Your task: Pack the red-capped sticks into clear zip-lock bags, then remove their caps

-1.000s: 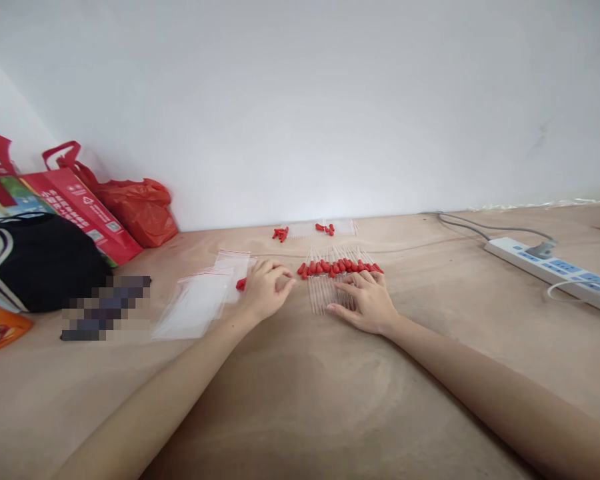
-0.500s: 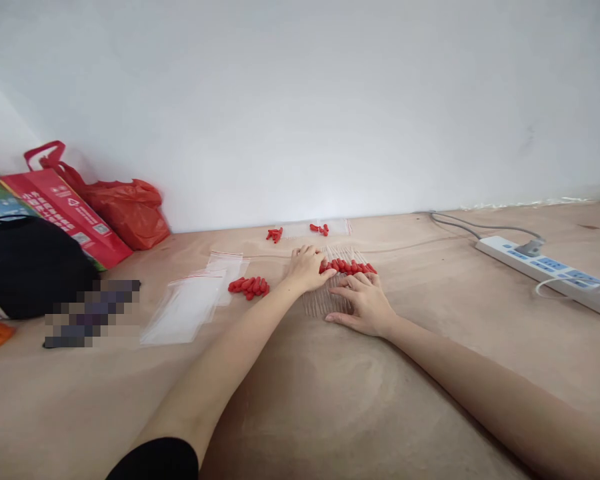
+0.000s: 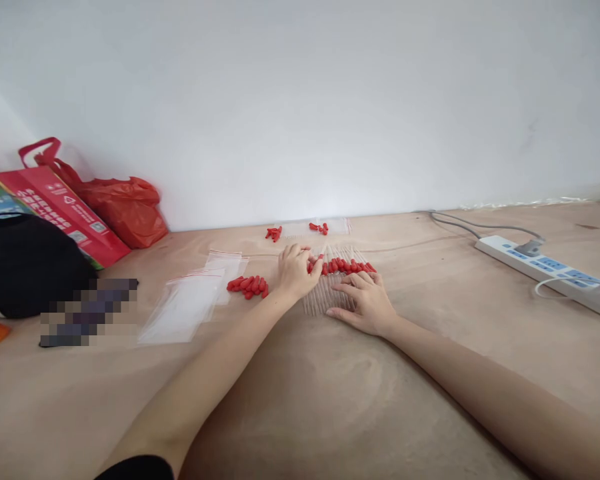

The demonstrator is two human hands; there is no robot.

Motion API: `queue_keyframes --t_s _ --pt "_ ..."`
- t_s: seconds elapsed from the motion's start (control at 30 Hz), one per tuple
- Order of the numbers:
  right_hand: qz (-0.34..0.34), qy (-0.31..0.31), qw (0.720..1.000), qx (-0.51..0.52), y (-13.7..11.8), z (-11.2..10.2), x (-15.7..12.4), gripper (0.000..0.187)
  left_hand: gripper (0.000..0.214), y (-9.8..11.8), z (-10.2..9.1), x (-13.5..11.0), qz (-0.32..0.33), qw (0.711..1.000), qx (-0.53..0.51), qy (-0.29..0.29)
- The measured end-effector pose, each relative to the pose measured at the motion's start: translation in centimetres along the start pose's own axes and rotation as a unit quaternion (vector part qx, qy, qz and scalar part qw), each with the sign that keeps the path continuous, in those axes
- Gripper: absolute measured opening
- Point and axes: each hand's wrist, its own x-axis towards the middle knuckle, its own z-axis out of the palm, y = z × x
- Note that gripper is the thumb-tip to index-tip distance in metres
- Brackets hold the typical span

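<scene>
A row of clear thin droppers with red rubber bulbs (image 3: pixel 350 265) lies side by side on the wooden tabletop (image 3: pixel 300 387). At the left end of that row my left hand (image 3: pixel 297 272) is closed, thumb and fingers pinching a dropper (image 3: pixel 321 257) by its red end; part of it is hidden by the fingers. My right hand (image 3: pixel 364 301) rests palm down over the row's right side, fingers apart, touching the clear tubes (image 3: pixel 318 297). Left of my left hand is a loose heap of red bulbs (image 3: pixel 249 286).
Clear zip bags (image 3: pixel 183 310) lie to the left. Smaller groups of red bulbs (image 3: pixel 274 233) and another bag (image 3: pixel 337 226) are by the wall. A power strip (image 3: pixel 545 267) sits right; a red plastic bag (image 3: pixel 130 210) and a black bag (image 3: pixel 30 267) stand left.
My left hand has shifted slightly left and its thumb has lifted from the row, now pinching a red-ended dropper. My right hand has stayed nearly in place.
</scene>
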Motion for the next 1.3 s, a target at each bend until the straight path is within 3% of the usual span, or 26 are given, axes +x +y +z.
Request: queue_keyframes --t_s 0.17,0.33,0.47,0.63,0.97,1.3 --pt "0.046 0.080 0.996 0.011 0.4 -0.1 0.0 0.044 0.011 -1.5 -3.5 -4.4 0.063 0.997 -0.049 0.019" --pt "-0.026 0.078 0.996 -0.026 0.2 -0.4 0.0 0.046 0.008 -2.3 -5.0 -7.5 0.120 0.992 -0.046 -0.016" --pt "-0.093 0.059 0.993 -0.033 -0.2 -0.3 0.0 0.031 0.007 -2.3 -5.0 -7.8 0.140 0.989 -0.053 -0.005" --pt "-0.127 0.064 0.990 -0.010 -0.2 0.3 0.1 0.020 0.007 -2.0 -4.8 -7.7 0.171 0.984 -0.054 0.003" --pt "-0.146 0.090 0.985 0.013 -1.0 0.2 0.2 0.015 0.025 -1.7 -4.3 -7.4 0.189 0.980 -0.046 -0.033" --pt "-0.195 0.105 0.975 0.014 -1.2 0.1 0.0 0.010 0.013 -1.5 -4.2 -7.8 0.204 0.976 -0.055 -0.046"
